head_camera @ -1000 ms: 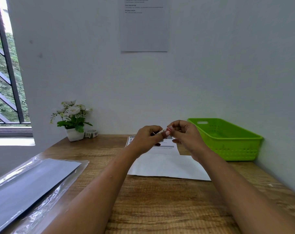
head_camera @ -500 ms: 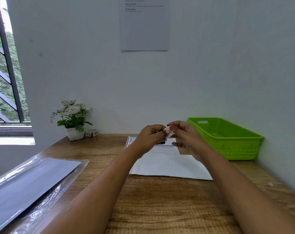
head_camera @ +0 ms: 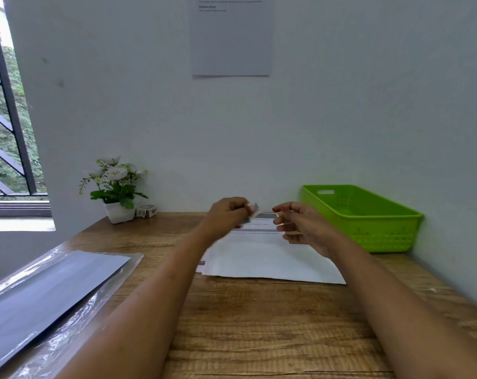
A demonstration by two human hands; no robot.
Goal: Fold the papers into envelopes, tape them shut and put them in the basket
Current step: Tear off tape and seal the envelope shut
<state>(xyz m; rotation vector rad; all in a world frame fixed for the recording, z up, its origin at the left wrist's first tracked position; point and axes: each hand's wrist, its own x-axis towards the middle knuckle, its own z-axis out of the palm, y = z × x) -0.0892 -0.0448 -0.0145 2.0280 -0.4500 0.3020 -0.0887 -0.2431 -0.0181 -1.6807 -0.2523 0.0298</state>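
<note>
My left hand [head_camera: 226, 217] hovers over the far middle of the table and pinches a small, blurred tape roll [head_camera: 253, 209]. A short gap to the right, my right hand [head_camera: 300, 225] has thumb and forefinger pinched on what looks like a small pale piece of tape [head_camera: 279, 213]. Below both hands lies a white folded paper [head_camera: 273, 263] on top of a printed sheet [head_camera: 262, 227]. The green basket [head_camera: 368, 214] stands at the right against the wall, and I see nothing inside it.
A clear plastic sleeve with grey sheets [head_camera: 54, 285] lies at the left edge. A small potted plant [head_camera: 117, 192] and a second tape roll [head_camera: 147, 211] sit at the back left. Wall close behind and to the right.
My hands were joined on the small roll and have pulled apart, the right one moving to the right. The left hand is motion-blurred.
</note>
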